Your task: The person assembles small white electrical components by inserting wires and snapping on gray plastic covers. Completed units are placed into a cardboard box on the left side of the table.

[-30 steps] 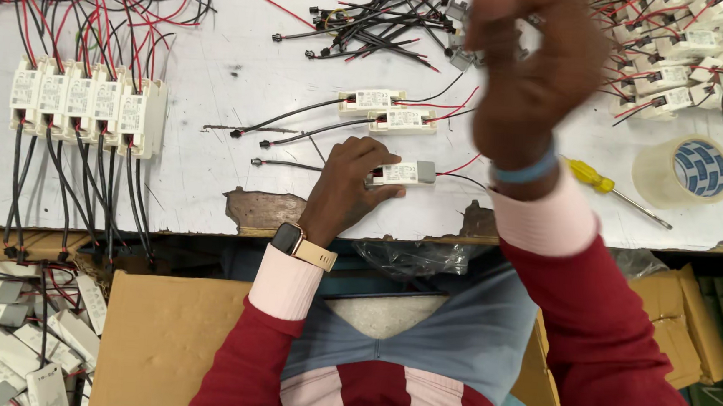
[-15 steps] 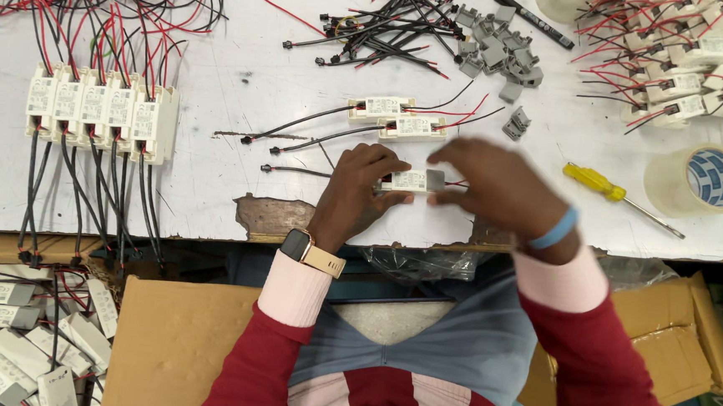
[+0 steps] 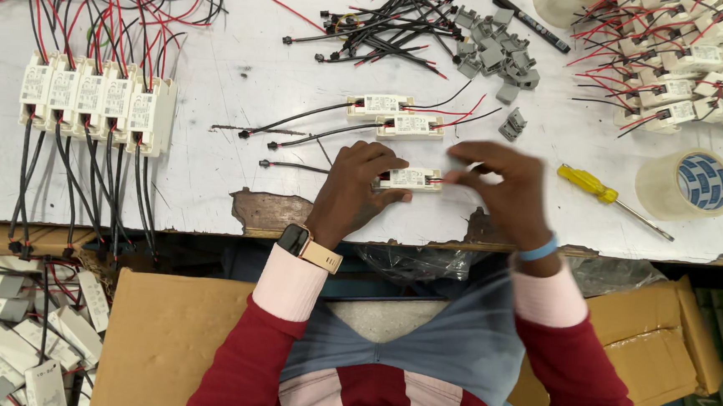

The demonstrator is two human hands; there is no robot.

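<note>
My left hand point(image 3: 355, 190) rests on a small white driver box point(image 3: 410, 178) near the table's front edge and pins it down by its left end. My right hand point(image 3: 500, 191), blurred, pinches at the box's right end where the red wire leaves it. A black lead runs left from the box. Two more white driver boxes point(image 3: 396, 116) with black and red leads lie just beyond. A watch is on my left wrist, a blue band on my right.
A row of wired white boxes point(image 3: 92, 99) stands at the left. Grey clips point(image 3: 492, 52) and black cable ties point(image 3: 385, 25) lie at the back. A yellow screwdriver point(image 3: 596, 191), tape roll point(image 3: 697, 183) and piled wired boxes point(image 3: 679, 68) sit right. Cardboard cartons are below the table edge.
My right hand came down from high in front of the camera to the right end of the box. The left hand stayed on the box.
</note>
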